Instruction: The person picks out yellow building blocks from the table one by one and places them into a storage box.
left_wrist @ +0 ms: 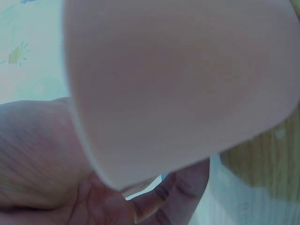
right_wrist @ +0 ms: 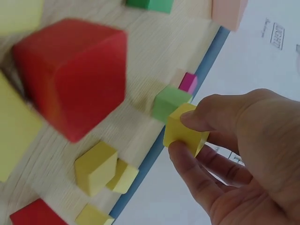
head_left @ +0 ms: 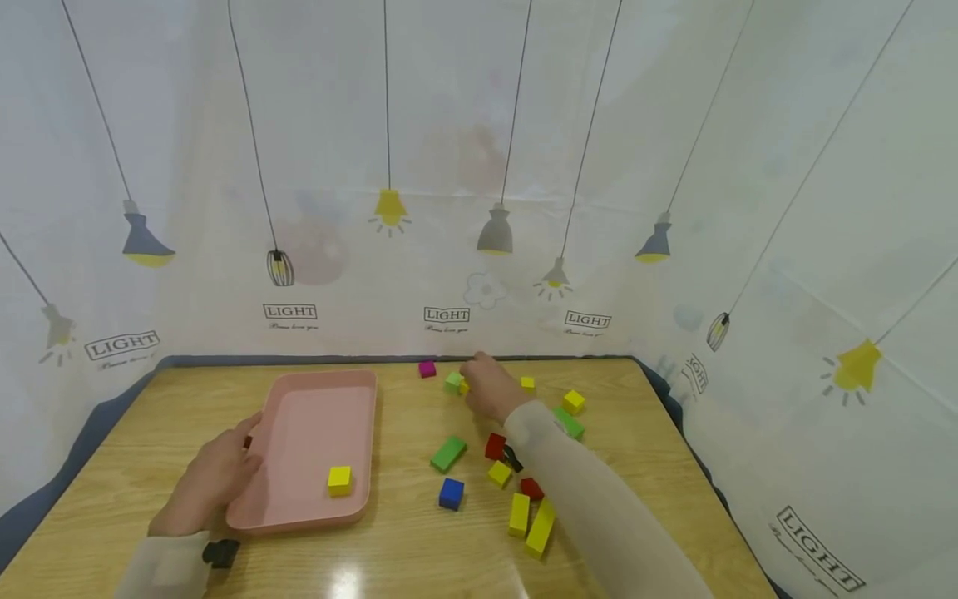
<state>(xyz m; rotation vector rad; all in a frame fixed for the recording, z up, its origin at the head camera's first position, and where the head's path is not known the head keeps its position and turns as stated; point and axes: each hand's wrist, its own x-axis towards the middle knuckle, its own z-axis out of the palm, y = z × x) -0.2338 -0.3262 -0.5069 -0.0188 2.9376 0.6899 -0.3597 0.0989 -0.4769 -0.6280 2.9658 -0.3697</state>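
Note:
My right hand (head_left: 494, 391) reaches to the far side of the table and pinches a yellow cube (right_wrist: 180, 133) between thumb and fingers. Right beside that cube is a light green block (right_wrist: 169, 102), with a magenta block (right_wrist: 188, 83) just past it. At the left, my left hand (head_left: 213, 478) grips the left edge of a pink tray (head_left: 299, 433). The tray wall (left_wrist: 178, 84) fills much of the left wrist view, the fingers partly hidden behind it. One yellow cube (head_left: 340, 481) lies inside the tray near its front right corner.
Right of the tray lie a green block (head_left: 448, 454), a blue cube (head_left: 451, 494), a red cube (head_left: 495, 446) and two long yellow blocks (head_left: 519, 514). Other yellow, red and green blocks surround the right forearm. A lamp-patterned curtain (head_left: 449, 274) borders the table's back and sides.

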